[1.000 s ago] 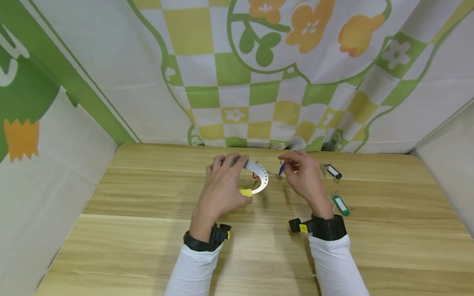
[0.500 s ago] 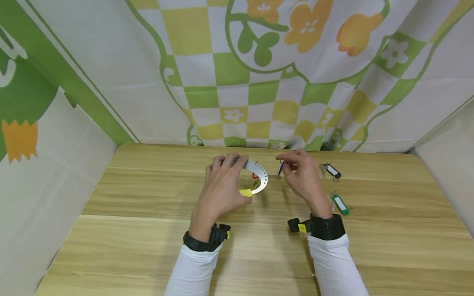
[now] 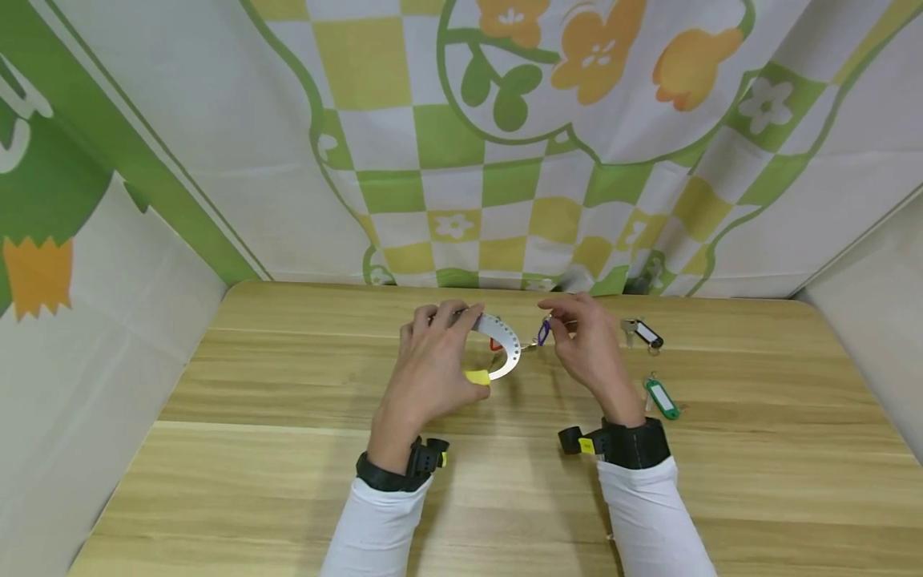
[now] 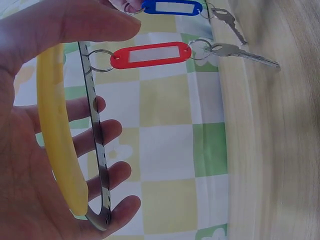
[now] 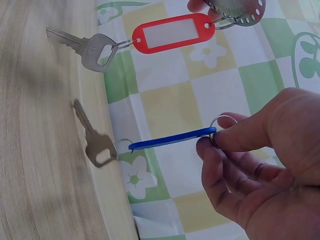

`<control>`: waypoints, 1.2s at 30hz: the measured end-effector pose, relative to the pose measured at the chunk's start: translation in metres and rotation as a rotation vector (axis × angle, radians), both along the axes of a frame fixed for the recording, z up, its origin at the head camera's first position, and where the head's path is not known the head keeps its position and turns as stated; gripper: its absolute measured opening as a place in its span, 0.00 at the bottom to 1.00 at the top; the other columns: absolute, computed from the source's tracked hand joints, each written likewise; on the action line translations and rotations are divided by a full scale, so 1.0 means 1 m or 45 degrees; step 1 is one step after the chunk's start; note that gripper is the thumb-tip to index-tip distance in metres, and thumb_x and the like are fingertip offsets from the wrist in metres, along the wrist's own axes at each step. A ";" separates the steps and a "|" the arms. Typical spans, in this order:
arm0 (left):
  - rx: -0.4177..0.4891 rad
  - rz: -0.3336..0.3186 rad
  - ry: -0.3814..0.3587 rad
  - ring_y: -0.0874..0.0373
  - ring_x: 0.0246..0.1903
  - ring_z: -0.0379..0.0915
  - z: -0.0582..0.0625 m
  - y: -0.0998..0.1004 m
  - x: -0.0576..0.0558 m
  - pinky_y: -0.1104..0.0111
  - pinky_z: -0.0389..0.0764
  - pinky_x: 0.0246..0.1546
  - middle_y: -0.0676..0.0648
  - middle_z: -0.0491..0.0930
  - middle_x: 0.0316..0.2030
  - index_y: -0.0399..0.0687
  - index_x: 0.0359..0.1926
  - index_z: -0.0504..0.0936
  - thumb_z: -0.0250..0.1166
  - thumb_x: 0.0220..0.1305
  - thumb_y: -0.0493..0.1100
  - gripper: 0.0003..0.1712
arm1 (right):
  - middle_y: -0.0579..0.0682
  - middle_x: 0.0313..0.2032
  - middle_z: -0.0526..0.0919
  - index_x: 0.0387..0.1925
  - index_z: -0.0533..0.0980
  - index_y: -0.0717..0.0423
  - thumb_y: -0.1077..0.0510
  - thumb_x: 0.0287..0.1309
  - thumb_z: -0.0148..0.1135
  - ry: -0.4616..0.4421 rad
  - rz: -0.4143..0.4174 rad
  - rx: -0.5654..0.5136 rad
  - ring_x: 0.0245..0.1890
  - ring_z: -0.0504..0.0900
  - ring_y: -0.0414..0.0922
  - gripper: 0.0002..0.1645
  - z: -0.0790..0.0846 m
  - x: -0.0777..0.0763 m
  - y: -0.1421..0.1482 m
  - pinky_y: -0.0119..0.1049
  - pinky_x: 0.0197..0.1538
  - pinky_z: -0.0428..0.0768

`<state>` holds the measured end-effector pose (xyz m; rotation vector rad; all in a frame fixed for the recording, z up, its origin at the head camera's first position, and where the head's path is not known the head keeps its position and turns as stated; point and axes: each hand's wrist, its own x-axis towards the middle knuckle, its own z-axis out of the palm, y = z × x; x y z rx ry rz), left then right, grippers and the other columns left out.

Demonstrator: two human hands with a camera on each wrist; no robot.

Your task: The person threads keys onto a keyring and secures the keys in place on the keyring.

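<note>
My left hand [image 3: 436, 357] grips a curved metal strip [image 3: 513, 353] with a row of small holes and a yellow handle [image 4: 61, 130]. The thumb and spread fingers span it from both sides. From one hole, a red key tag [image 4: 150, 54] hangs on its split ring, with a silver key [image 5: 97, 52] at its lower end. To the right, my right hand [image 3: 594, 349] pinches the split ring [image 5: 220, 119] of a blue key tag [image 5: 172, 138] between thumb and fingers. A key [image 5: 97, 147] dangles from that tag's other end. Both tags hang over the table.
On the wooden table [image 3: 252, 481], right of my right hand, lie a black key tag [image 3: 648, 333] with a key and, nearer, a green key tag [image 3: 662, 399]. A checked, flowered cloth [image 3: 450, 188] hangs behind the table's far edge.
The blue tag has turned on its ring, from edge-on half a second ago to showing more of its face. Both hands keep their grips, with hardly any shift.
</note>
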<state>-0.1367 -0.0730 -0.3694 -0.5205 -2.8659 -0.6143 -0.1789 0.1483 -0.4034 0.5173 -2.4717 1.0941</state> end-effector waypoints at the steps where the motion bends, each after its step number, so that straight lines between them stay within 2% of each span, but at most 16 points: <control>1: 0.000 -0.002 0.000 0.45 0.57 0.54 0.000 0.000 0.000 0.48 0.57 0.52 0.49 0.63 0.59 0.53 0.64 0.66 0.76 0.25 0.57 0.58 | 0.50 0.32 0.74 0.43 0.79 0.56 0.70 0.53 0.53 0.003 -0.006 -0.008 0.31 0.77 0.43 0.17 0.000 0.000 0.000 0.32 0.34 0.75; 9: 0.000 -0.003 0.009 0.44 0.57 0.54 0.002 0.000 -0.001 0.47 0.57 0.52 0.48 0.63 0.59 0.53 0.64 0.66 0.76 0.25 0.57 0.57 | 0.49 0.32 0.77 0.38 0.80 0.57 0.69 0.51 0.58 0.049 -0.053 -0.089 0.31 0.77 0.42 0.12 0.001 -0.001 0.000 0.33 0.36 0.75; 16: -0.002 0.005 0.006 0.44 0.58 0.54 0.002 0.000 0.000 0.49 0.57 0.53 0.49 0.63 0.59 0.53 0.65 0.65 0.76 0.25 0.57 0.58 | 0.47 0.33 0.79 0.35 0.81 0.54 0.66 0.51 0.61 0.077 -0.036 -0.131 0.29 0.80 0.41 0.08 0.004 -0.001 -0.003 0.31 0.34 0.75; 22: -0.002 0.003 0.009 0.44 0.57 0.55 0.001 0.000 0.000 0.50 0.57 0.53 0.49 0.63 0.59 0.54 0.65 0.65 0.76 0.25 0.57 0.58 | 0.47 0.33 0.80 0.35 0.81 0.55 0.65 0.51 0.62 0.076 -0.073 -0.171 0.29 0.80 0.42 0.08 0.006 0.000 -0.004 0.31 0.33 0.75; 36: -0.002 -0.001 0.017 0.44 0.57 0.55 -0.002 0.002 0.002 0.48 0.58 0.52 0.50 0.63 0.59 0.54 0.65 0.65 0.76 0.25 0.57 0.57 | 0.48 0.33 0.78 0.33 0.81 0.56 0.68 0.50 0.61 0.186 -0.141 -0.217 0.31 0.78 0.42 0.09 0.005 0.001 -0.004 0.32 0.37 0.75</control>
